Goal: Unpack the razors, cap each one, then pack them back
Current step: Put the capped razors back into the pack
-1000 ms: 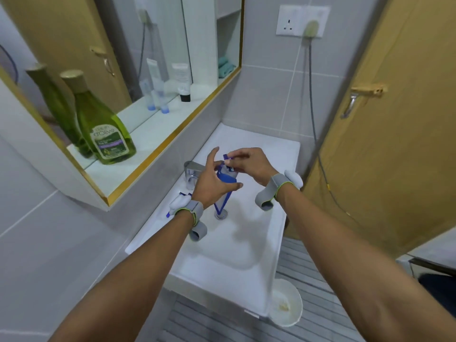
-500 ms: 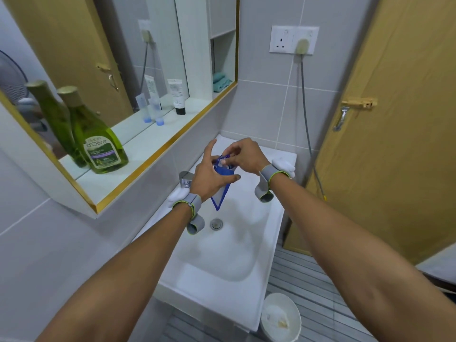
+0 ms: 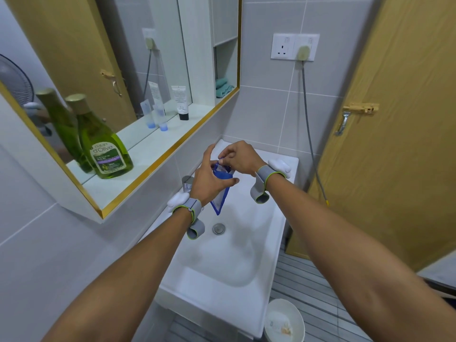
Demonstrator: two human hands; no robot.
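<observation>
A blue-edged clear razor pack (image 3: 220,198) hangs over the white sink (image 3: 229,267), its lower corner pointing down toward the drain. My left hand (image 3: 208,177) grips the pack around its upper part. My right hand (image 3: 240,157) pinches the pack's top edge with fingertips, right above my left thumb. The razors inside are hidden by my hands and the pack; I cannot tell how many it holds.
The tap (image 3: 187,183) sits just left of my left hand. A green oil bottle (image 3: 104,144) and small tubes (image 3: 182,104) stand on the mirror shelf. A cable (image 3: 311,144) hangs from the wall socket (image 3: 293,46). A white bin (image 3: 286,322) stands on the floor beside a wooden door (image 3: 394,144).
Both hands with the pack have risen and shifted toward the back of the sink. My right fingers have closed tighter on the pack's top edge.
</observation>
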